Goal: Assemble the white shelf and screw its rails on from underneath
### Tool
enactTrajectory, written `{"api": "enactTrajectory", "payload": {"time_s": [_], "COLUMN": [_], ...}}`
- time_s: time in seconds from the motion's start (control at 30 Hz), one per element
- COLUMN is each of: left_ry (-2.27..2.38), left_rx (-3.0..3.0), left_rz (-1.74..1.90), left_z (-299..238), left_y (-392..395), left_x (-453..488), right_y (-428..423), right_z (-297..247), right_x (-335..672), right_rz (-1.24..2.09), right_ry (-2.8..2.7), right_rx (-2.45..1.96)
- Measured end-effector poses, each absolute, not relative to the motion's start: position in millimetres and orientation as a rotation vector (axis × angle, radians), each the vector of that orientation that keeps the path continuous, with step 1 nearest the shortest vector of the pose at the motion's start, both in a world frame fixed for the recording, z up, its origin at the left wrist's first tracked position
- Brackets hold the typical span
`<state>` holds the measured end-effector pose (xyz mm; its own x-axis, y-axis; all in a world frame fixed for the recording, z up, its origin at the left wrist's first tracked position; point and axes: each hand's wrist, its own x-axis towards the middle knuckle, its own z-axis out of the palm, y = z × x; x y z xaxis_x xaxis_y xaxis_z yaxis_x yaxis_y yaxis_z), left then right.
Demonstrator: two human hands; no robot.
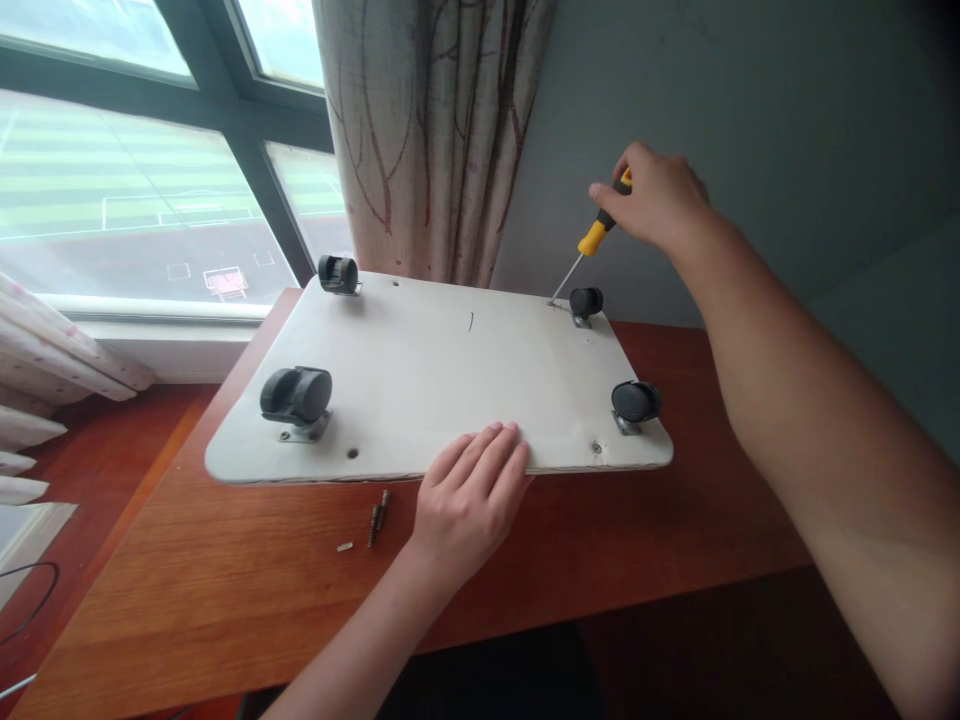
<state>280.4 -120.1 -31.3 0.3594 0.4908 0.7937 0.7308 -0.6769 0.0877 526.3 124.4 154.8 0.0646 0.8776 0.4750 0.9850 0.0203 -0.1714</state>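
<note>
A white board (442, 375) lies upside down on a reddish wooden desk (247, 580), with several black caster wheels on its upper face. My left hand (471, 490) rests flat on the board's near edge, fingers together and stretched out. My right hand (654, 198) grips a yellow-and-black screwdriver (596, 235). Its tip sits on the bracket beside the far right caster (586, 302). Other casters stand at the near right (636, 402), near left (297, 395) and far left (338, 273).
Loose screws (379, 515) and a small pale peg (345, 547) lie on the desk just left of my left hand. A patterned curtain (427, 130) and a window (135, 160) are behind the desk. A grey wall (750, 100) stands at the right.
</note>
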Motion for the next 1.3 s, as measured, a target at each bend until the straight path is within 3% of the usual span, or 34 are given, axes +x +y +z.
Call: {"api": "enactTrajectory", "payload": {"time_s": [0.2,0.43,0.7,0.9,1.03,1.2,1.3], "left_ry": [-1.096,-1.089,-1.099,-1.101,-1.097,-1.095,-1.09], "left_rx": [-2.353,-2.344,-2.343,-2.339,-2.344,-2.338,-2.33], "left_rz": [-1.216,-1.218,-1.209,-1.203,-1.207,-1.212,-1.217], "left_z": [-31,-32,-31,-30,-31,-32,-32], "left_y": [-120,-120,-121,-121,-120,-120,-120], "left_x": [280,281,280,280,280,281,281], "right_y": [131,115,126,114,121,122,115], "right_z": [152,157,153,156,153,147,147], "right_x": [535,524,535,538,543,542,534], "right_rz": [0.215,-0.327,0.143,-0.245,-0.204,0.098,-0.065], "right_ry": [-1.791,-1.87,-1.761,-1.825,-1.813,-1.845,-1.885], "right_rx": [-1.712,-1.885,-1.78,-1.929,-1.924,-1.678,-1.642]}}
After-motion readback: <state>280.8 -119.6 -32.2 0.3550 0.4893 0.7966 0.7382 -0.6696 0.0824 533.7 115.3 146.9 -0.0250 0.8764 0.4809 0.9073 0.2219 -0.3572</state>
